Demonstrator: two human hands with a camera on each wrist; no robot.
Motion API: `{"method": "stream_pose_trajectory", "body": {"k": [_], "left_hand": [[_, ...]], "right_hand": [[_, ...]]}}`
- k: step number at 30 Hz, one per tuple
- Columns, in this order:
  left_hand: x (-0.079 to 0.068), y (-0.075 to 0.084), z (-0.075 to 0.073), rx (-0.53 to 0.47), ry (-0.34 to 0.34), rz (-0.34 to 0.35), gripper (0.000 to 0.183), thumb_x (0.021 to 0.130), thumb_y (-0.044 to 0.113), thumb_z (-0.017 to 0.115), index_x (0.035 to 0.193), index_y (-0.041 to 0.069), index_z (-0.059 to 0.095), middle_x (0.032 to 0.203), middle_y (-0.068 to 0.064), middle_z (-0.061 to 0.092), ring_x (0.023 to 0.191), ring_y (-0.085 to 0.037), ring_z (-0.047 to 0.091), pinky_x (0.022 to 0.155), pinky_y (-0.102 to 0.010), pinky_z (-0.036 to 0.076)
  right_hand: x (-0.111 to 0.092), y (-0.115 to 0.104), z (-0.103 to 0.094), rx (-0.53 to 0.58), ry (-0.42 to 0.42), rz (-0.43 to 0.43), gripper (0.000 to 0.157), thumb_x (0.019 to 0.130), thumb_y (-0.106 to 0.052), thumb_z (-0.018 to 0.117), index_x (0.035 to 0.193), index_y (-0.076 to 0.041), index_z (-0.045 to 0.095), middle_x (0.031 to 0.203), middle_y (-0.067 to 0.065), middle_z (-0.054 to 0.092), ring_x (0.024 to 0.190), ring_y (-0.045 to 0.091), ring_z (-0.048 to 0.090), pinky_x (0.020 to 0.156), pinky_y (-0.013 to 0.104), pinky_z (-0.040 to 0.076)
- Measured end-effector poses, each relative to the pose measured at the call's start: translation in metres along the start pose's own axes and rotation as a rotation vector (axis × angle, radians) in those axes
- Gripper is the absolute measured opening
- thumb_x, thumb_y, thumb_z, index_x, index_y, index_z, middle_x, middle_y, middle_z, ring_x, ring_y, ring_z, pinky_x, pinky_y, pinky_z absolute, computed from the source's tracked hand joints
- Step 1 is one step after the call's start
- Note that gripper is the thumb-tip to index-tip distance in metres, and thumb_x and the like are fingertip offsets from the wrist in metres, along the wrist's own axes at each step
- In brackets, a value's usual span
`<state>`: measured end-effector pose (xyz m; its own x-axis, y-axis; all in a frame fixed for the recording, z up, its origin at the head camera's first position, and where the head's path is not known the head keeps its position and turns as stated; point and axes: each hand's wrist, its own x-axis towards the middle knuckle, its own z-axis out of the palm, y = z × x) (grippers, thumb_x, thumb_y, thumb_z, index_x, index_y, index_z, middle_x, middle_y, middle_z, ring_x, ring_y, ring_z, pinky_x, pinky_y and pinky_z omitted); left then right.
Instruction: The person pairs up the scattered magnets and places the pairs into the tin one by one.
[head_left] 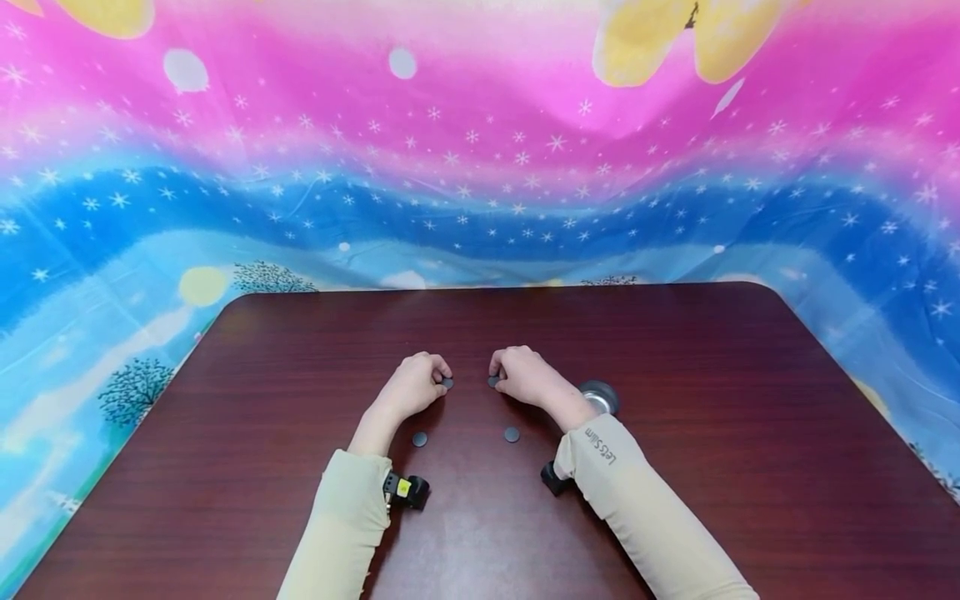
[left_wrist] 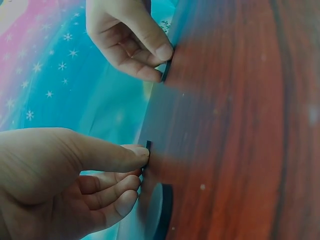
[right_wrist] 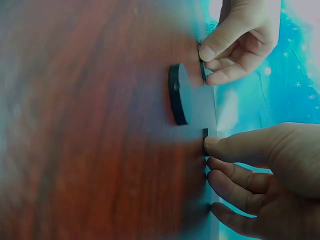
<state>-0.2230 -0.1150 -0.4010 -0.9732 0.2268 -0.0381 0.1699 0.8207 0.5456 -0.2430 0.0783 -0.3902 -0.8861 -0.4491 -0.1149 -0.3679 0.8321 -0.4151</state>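
Thumb and fingers of my left hand (head_left: 409, 386) pinch a small dark round disc (head_left: 447, 383) at its edge, low over the table. Across a short gap, my right hand (head_left: 527, 377) pinches a similar disc (head_left: 492, 382) with thumb and forefinger. Two more dark discs lie flat nearer to me: a left loose disc (head_left: 420, 438) and a right loose disc (head_left: 512, 434). In the left wrist view one loose disc (left_wrist: 159, 212) lies beside my left fingers. The right wrist view has a loose disc (right_wrist: 179, 95) between the two hands.
A round grey and silver object (head_left: 599, 397) stands behind my right wrist, partly hidden by it. The dark red-brown wooden table (head_left: 480, 525) reaches back to a colourful printed cloth (head_left: 480, 167). Each wrist wears a small black camera.
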Motion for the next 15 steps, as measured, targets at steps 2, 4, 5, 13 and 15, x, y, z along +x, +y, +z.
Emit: {"method": "stream_pose_trajectory", "body": {"k": [2,4,5,13,15], "left_hand": [[0.0002,0.0002,0.0004,-0.003,-0.001,-0.010,0.007,0.082,0.005,0.064,0.087,0.009,0.063,0.087,-0.004,0.054,0.076,-0.016,0.051,0.070,-0.029,0.046],[0.0003,0.0005,0.0008,-0.001,0.001,-0.019,0.007,0.082,0.005,0.064,0.087,0.010,0.063,0.087,-0.004,0.055,0.076,-0.015,0.051,0.070,-0.028,0.046],[0.0003,0.0008,0.0008,-0.001,0.003,-0.021,0.007,0.082,0.006,0.064,0.087,0.010,0.063,0.086,-0.003,0.055,0.076,-0.015,0.052,0.070,-0.028,0.046],[0.0011,0.0051,0.0023,0.000,0.007,0.000,0.007,0.080,0.007,0.066,0.086,0.010,0.065,0.082,-0.002,0.058,0.075,-0.014,0.054,0.071,-0.029,0.048],[0.0011,0.0056,0.0028,0.004,0.003,0.005,0.007,0.080,0.007,0.066,0.086,0.010,0.065,0.081,-0.001,0.058,0.075,-0.013,0.055,0.070,-0.029,0.047]], "right_hand": [[0.0000,-0.0013,0.0009,0.011,0.004,-0.002,0.011,0.083,-0.010,0.064,0.095,-0.010,0.063,0.070,-0.001,0.054,0.064,0.012,0.050,0.067,0.028,0.044],[-0.0004,-0.0026,0.0014,0.018,0.007,-0.004,0.011,0.083,-0.010,0.064,0.094,-0.009,0.063,0.070,-0.002,0.054,0.063,0.012,0.050,0.066,0.027,0.044],[-0.0006,-0.0033,0.0017,0.022,0.008,-0.003,0.011,0.083,-0.010,0.064,0.094,-0.009,0.063,0.069,-0.002,0.054,0.063,0.012,0.050,0.066,0.027,0.044],[-0.0013,-0.0076,0.0036,0.039,0.010,-0.006,0.010,0.083,-0.012,0.065,0.092,-0.010,0.063,0.067,-0.001,0.053,0.061,0.012,0.049,0.064,0.026,0.044],[-0.0014,-0.0086,0.0039,0.042,0.009,-0.016,0.010,0.083,-0.012,0.065,0.093,-0.010,0.063,0.067,-0.001,0.053,0.061,0.012,0.049,0.064,0.026,0.044]]}}
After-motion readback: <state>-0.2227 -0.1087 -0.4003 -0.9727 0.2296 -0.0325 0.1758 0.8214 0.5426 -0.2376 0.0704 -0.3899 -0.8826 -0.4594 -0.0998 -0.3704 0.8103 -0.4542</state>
